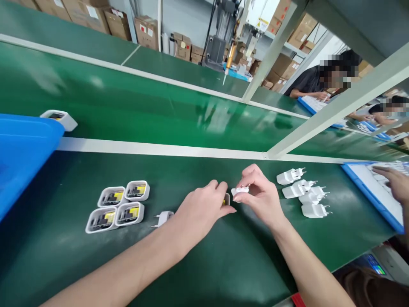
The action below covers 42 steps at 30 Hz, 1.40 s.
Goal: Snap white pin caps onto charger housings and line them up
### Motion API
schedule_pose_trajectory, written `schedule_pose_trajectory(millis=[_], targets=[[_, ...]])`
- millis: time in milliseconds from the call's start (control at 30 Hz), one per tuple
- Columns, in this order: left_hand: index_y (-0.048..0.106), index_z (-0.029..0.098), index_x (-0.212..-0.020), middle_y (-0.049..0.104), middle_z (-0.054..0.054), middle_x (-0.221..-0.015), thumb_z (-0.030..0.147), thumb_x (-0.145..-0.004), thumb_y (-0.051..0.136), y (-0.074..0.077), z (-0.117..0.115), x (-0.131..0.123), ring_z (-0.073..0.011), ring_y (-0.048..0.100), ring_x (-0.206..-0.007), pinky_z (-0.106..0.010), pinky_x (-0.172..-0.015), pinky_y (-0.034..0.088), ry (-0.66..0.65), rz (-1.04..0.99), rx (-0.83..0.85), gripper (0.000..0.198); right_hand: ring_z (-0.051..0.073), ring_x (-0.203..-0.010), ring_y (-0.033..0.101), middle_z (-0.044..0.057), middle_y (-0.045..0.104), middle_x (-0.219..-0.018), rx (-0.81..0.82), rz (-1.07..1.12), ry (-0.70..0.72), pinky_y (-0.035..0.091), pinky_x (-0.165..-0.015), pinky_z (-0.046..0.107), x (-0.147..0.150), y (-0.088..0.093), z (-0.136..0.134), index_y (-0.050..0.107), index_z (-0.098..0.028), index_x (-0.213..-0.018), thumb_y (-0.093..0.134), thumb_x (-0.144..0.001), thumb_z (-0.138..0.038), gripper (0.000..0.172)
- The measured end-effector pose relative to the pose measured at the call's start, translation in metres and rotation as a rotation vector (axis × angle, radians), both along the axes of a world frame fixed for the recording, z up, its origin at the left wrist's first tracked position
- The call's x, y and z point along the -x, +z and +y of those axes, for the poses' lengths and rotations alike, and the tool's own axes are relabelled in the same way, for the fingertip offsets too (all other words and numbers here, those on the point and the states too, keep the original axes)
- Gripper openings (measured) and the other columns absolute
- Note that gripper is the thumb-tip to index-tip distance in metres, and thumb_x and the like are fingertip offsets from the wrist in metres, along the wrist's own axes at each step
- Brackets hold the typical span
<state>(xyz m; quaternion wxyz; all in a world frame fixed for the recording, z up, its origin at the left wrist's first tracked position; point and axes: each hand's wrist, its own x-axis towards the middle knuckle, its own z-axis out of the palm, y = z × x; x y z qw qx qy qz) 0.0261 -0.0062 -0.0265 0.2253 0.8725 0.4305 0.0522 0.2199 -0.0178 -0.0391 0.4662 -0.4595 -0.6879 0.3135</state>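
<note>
In the middle of the green bench, my left hand [204,204] is closed around a white charger housing [227,199], mostly hidden by the fingers, with a bit of yellow inside. Just to its right, my right hand [260,194] pinches a small white plug cover with metal pins [240,190], held close to the housing's open end. Beside my left wrist lies a white plug piece [164,218], pins pointing left. Further left, several open charger housings [129,213] stand grouped, black and yellow parts inside. Several white chargers with pins [315,210] lie right of my right hand.
A blue bin [28,136] takes up the left edge, with another open housing [62,119] behind it. At right, a co-worker's hand [391,181] reaches over a blue-edged tray [373,192]. A slanted metal post [335,102] rises from the bench's back rail.
</note>
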Motion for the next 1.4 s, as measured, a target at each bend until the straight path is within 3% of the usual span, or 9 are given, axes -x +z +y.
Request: schedule_pose_trajectory(millis=[133, 267, 433, 567, 767, 900, 1167, 1400], targets=[[0.054, 0.021, -0.099, 0.06, 0.0, -0.092, 0.05, -0.101, 0.057, -0.002, 0.0, 0.004, -0.0171, 0.063, -0.068, -0.03, -0.054, 0.035, 0.029, -0.049, 0.081, 0.029, 0.013, -0.065, 0.048, -0.001, 0.06, -0.076, 0.086, -0.13, 0.063, 0.04, -0.058, 0.027, 0.003, 0.006, -0.004, 0.064, -0.021, -0.081, 0.079, -0.089, -0.042, 0.026], [0.052, 0.022, -0.096, 0.063, 0.001, -0.09, 0.051, -0.098, 0.06, -0.011, 0.002, 0.007, -0.0171, 0.064, -0.071, -0.028, -0.054, 0.034, 0.061, -0.12, 0.167, 0.03, 0.013, -0.068, 0.052, 0.001, 0.064, -0.082, 0.082, -0.319, 0.092, 0.042, -0.061, 0.027, 0.004, 0.009, -0.008, 0.068, -0.021, -0.093, 0.074, -0.094, -0.035, 0.015], [0.052, 0.023, -0.095, 0.067, -0.002, -0.086, 0.058, -0.098, 0.053, -0.019, -0.001, 0.0, -0.0241, 0.068, -0.07, -0.03, -0.054, 0.034, 0.131, -0.064, 0.084, 0.035, 0.012, -0.067, 0.053, 0.0, 0.064, -0.082, 0.064, -0.408, 0.028, 0.043, -0.059, 0.025, 0.002, 0.018, -0.014, 0.067, -0.022, -0.099, 0.07, -0.096, -0.028, 0.007], [0.053, 0.024, -0.101, 0.068, -0.004, -0.075, 0.051, -0.1, 0.047, -0.015, -0.007, -0.006, -0.0307, 0.07, -0.066, -0.032, -0.053, 0.034, 0.135, 0.063, 0.049, 0.028, 0.012, -0.067, 0.057, 0.0, 0.066, -0.082, 0.107, -0.367, -0.053, 0.047, -0.059, 0.025, -0.002, 0.018, -0.014, 0.066, -0.024, -0.101, 0.072, -0.095, -0.03, 0.011], [0.053, 0.026, -0.109, 0.069, -0.004, -0.076, 0.054, -0.089, 0.065, -0.007, -0.002, -0.001, -0.0304, 0.072, -0.071, -0.032, -0.056, 0.038, 0.075, 0.036, 0.24, 0.036, 0.012, -0.064, 0.056, -0.002, 0.064, -0.078, 0.117, -0.446, 0.027, 0.046, -0.057, 0.024, -0.002, 0.019, -0.014, 0.066, -0.024, -0.101, 0.072, -0.094, -0.03, 0.011], [0.056, 0.027, -0.104, 0.069, -0.002, -0.079, 0.039, -0.091, 0.06, -0.009, 0.001, 0.001, -0.026, 0.07, -0.07, -0.031, -0.057, 0.038, 0.067, -0.022, 0.304, 0.017, 0.014, -0.067, 0.057, 0.0, 0.064, -0.079, 0.079, -0.531, 0.085, 0.046, -0.059, 0.026, 0.002, 0.023, -0.016, 0.064, -0.023, -0.099, 0.069, -0.096, -0.027, 0.007], [0.051, 0.028, -0.099, 0.068, 0.001, -0.075, 0.037, -0.091, 0.06, -0.023, -0.003, -0.003, -0.0274, 0.07, -0.067, -0.032, -0.053, 0.035, 0.085, -0.047, 0.191, 0.015, 0.017, -0.074, 0.057, 0.003, 0.064, -0.084, 0.019, -0.652, 0.139, 0.044, -0.063, 0.03, 0.006, 0.021, -0.02, 0.061, -0.022, -0.1, 0.062, -0.101, -0.024, 0.002], [0.05, 0.027, -0.096, 0.066, 0.001, -0.071, 0.04, -0.092, 0.059, -0.022, -0.002, -0.004, -0.0253, 0.071, -0.068, -0.032, -0.05, 0.028, 0.094, -0.054, 0.174, 0.016, 0.019, -0.075, 0.055, 0.004, 0.064, -0.085, -0.018, -0.686, 0.223, 0.044, -0.065, 0.033, 0.004, 0.026, -0.02, 0.062, -0.023, -0.106, 0.058, -0.103, -0.022, 0.005]])
